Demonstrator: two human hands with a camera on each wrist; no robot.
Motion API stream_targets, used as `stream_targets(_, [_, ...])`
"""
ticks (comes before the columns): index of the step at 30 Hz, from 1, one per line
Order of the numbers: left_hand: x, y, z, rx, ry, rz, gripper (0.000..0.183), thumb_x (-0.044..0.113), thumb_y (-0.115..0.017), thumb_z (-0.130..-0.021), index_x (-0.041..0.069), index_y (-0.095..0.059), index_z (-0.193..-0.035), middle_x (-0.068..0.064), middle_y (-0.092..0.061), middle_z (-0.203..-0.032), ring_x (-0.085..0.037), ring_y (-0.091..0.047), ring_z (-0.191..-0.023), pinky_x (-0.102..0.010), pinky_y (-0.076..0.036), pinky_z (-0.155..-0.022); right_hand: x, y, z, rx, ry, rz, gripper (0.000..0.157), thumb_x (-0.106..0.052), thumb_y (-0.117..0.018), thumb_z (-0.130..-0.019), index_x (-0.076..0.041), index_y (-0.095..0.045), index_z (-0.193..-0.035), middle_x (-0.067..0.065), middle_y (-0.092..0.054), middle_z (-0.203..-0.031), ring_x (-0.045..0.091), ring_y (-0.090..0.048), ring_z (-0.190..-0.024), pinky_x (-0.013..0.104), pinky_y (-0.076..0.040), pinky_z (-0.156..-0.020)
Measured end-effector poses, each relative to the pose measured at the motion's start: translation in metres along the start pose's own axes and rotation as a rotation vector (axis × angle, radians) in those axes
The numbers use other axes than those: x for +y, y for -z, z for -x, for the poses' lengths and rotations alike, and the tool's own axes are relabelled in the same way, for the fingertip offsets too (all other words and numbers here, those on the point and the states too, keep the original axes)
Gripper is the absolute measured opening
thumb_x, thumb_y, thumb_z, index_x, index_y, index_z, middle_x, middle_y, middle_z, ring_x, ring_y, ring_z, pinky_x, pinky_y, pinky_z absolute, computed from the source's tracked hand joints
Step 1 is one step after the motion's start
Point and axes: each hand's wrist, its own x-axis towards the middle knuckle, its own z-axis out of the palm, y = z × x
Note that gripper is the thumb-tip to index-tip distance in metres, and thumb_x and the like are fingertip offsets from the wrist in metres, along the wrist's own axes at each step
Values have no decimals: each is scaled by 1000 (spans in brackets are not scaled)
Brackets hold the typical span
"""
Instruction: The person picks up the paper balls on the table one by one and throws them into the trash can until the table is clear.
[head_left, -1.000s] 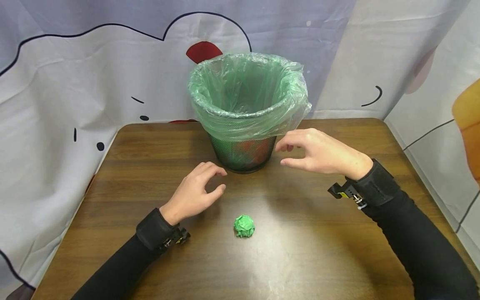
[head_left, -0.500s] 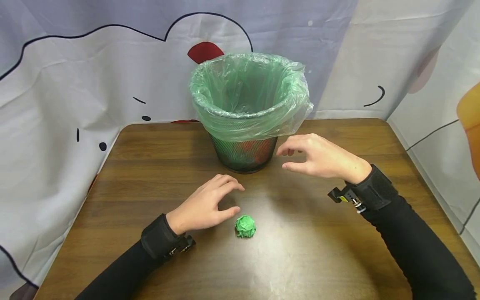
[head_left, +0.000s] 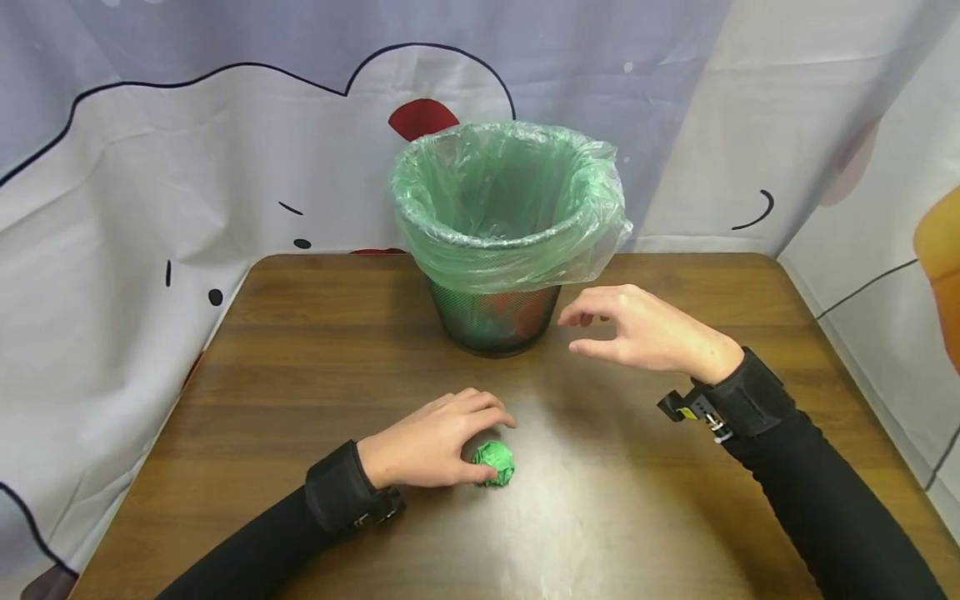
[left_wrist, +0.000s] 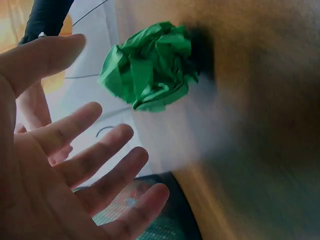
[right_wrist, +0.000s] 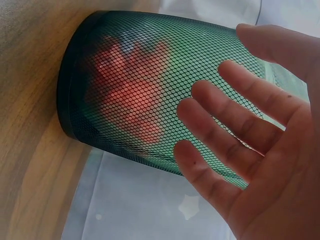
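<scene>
A crumpled ball of green paper [head_left: 497, 463] lies on the wooden table in front of the bin. My left hand [head_left: 442, 437] hovers over it, thumb and fingers spread apart; in the head view the thumb overlaps the ball. From the left wrist, the green paper ball [left_wrist: 150, 70] shows just beyond the fingertips, with nothing gripped. My right hand [head_left: 637, 329] is held in the air right of the bin, fingers loosely bent and holding nothing. The mesh waste bin [head_left: 495, 321] wears a green plastic liner [head_left: 510, 258] folded over its rim.
Through the mesh, something red [right_wrist: 132, 95] shows low inside the bin. The bin stands at the back of the wooden table [head_left: 337, 333]. Behind the table hangs a printed curtain [head_left: 187, 167], with another light sheet along the right side.
My left hand has moved right and toward me, from beside the bin's base to over the paper ball. The right hand stays nearly in place. The head view has tilted up slightly.
</scene>
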Motion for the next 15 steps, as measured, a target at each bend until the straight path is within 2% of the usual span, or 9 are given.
stream_targets(7, [1, -8, -3, -24, -44, -62, 52, 37, -79, -83, 27, -62, -131, 13, -59, -125, -6, -53, -116, -35, -47, -97, 2, -2, 2, -7, -9, 11, 24, -28, -74, -91, -23, -70, -113, -14, -68, -107, 6, -65, -101, 33, -53, -85])
stream_targets(12, [1, -11, -2, -37, -40, -84, 45, 31, -79, -82, 28, -67, -125, 14, -60, -119, -6, -56, -111, -34, -48, -93, 2, -4, 3, -7, -18, 4, 24, -29, -75, -91, -23, -70, -114, -15, -68, -108, 4, -64, -101, 31, -53, -83])
stream_targets(15, [0, -13, -2, -38, -38, -82, 39, 25, -77, -84, 28, -69, -122, 14, -61, -114, -4, -57, -103, -30, -49, -89, 3, -5, 3, -6, -19, -1, 24, -29, -75, -91, -24, -70, -114, -16, -67, -107, 3, -63, -99, 30, -52, -81])
